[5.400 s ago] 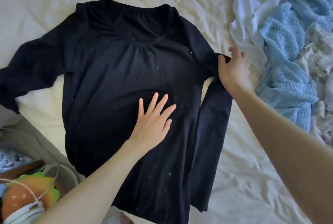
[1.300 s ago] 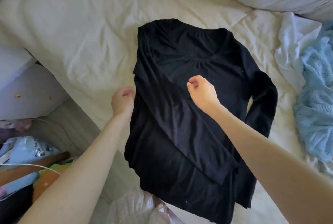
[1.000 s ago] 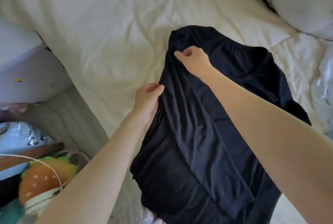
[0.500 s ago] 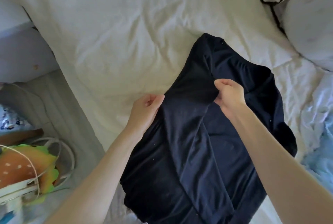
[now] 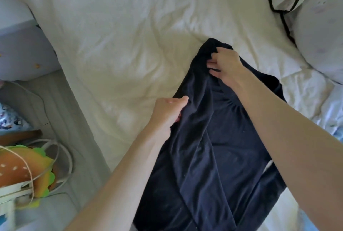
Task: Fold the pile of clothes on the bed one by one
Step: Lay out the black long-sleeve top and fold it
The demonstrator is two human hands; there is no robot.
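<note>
Near the bed's [image 5: 130, 26] right side, head view: black top [image 5: 213, 147] lies half-folded lengthwise. Left hand [image 5: 169, 112] pinches its left edge; right hand [image 5: 225, 65] grips the shoulder. Final folds remain; pile unseen.

A bedroom in a home: a bed [image 5: 130, 26] spread with a rumpled cream sheet, pillows [image 5: 319, 32] piled at its far right corner, and a burger-shaped plush toy [image 5: 20, 167] with white cables [image 5: 65, 156] on the floor beside its left edge.
</note>
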